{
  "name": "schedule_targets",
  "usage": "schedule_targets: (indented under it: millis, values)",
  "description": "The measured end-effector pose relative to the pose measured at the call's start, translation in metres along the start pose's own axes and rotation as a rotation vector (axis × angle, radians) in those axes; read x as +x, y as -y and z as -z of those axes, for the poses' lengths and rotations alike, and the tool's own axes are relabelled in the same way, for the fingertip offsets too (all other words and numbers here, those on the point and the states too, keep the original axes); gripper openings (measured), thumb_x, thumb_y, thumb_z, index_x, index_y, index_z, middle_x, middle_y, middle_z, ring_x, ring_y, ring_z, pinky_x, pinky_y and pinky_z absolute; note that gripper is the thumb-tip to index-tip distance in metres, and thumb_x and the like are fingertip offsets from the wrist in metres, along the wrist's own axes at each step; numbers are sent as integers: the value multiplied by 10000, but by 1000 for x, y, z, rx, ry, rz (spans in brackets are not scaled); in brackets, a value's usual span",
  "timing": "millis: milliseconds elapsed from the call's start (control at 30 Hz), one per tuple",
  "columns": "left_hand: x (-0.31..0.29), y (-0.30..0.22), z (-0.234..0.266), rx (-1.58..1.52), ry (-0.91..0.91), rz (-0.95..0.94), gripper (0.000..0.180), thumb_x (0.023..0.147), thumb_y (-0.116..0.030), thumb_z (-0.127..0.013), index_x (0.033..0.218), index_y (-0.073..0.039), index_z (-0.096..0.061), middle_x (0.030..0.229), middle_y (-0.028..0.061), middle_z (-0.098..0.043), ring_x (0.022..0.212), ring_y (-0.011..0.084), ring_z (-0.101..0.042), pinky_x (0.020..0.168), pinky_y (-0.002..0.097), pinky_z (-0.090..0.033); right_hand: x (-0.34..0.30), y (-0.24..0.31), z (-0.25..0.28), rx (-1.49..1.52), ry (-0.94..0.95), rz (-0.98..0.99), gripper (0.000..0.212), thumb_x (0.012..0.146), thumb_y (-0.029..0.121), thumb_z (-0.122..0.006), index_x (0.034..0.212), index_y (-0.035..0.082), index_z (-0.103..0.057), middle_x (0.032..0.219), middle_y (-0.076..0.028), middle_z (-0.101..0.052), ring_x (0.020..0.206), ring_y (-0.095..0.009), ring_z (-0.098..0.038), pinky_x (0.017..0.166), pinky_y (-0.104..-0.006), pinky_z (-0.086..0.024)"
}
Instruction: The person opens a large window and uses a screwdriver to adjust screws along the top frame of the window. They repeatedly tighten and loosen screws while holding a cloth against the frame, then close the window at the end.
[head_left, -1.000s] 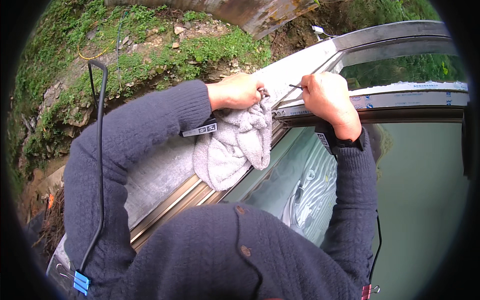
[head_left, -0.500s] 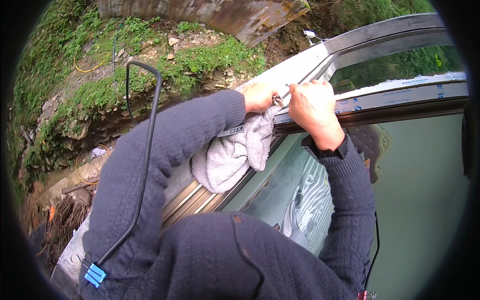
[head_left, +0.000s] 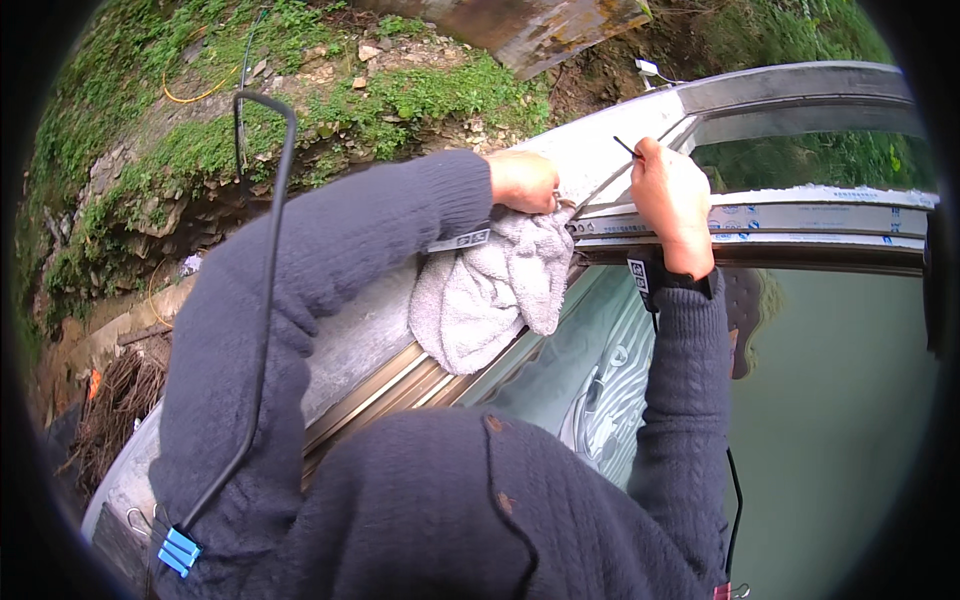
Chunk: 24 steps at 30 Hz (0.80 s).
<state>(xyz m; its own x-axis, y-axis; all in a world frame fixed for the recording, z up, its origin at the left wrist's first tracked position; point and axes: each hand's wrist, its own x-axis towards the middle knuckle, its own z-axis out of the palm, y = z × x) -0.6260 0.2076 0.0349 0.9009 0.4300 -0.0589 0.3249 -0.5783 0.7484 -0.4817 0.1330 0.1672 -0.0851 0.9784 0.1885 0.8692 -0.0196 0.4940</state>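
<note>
My left hand (head_left: 525,182) is closed at the upper edge of a grey towel (head_left: 485,295), which hangs over the corner of the window frame (head_left: 395,395). A small shiny bit shows by its fingertips; I cannot make out what it is. To its right, my right hand (head_left: 672,195) is closed on a thin dark rod (head_left: 625,147), whose tip sticks out on the left side. This hand is above the sash rail (head_left: 820,217), which bears white printed protective film. The rest of the rod is hidden in my fist.
A large glass pane (head_left: 820,430) with reflections lies below the rail. Beyond the pale ledge (head_left: 610,140) a grassy, rocky slope (head_left: 430,100) drops away. A small white device (head_left: 648,68) stands at the far ledge edge. A bent black rod (head_left: 265,300) crosses my left sleeve, held by a blue clip (head_left: 179,551).
My right hand has moved right, away from my left hand, and the thin dark rod now shows in it. My left hand stays at the towel. The whole view has shifted a little.
</note>
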Motion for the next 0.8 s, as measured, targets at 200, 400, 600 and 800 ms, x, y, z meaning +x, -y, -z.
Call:
schedule_targets:
  millis: [200,400,600,800]
  values:
    - [-20,7,16,-130,-25,-12,452,814,-419,-657,1113,-87,-721,965,179,-721,881,307,-698,803,409,-534,-3,5,10,495,-73,44,155,869,132,-599,990,73,-675,845,-175,-691,840,-372,-671,763,-474,-524]
    - [-11,6,6,-238,-134,-43,446,874,-459,-663,1049,-56,-734,941,184,-716,866,295,-694,799,412,-521,-61,20,37,511,-219,50,189,863,78,-634,1049,93,-658,791,-151,-646,721,-359,-654,634,-430,-521]
    - [8,-13,-8,-30,-195,3,255,848,-292,-644,1035,-121,-680,951,168,-698,953,350,-668,822,456,-512,-116,28,36,384,-157,-158,262,841,119,-666,1102,125,-682,723,-125,-606,620,-357,-642,562,-452,-524]
    - [17,-19,-16,6,-188,-4,345,827,-173,-635,1171,-179,-662,1062,162,-700,1040,340,-662,907,440,-509,-138,55,17,215,12,-124,155,774,126,-629,918,70,-647,714,-110,-619,588,-279,-661,515,-406,-535]
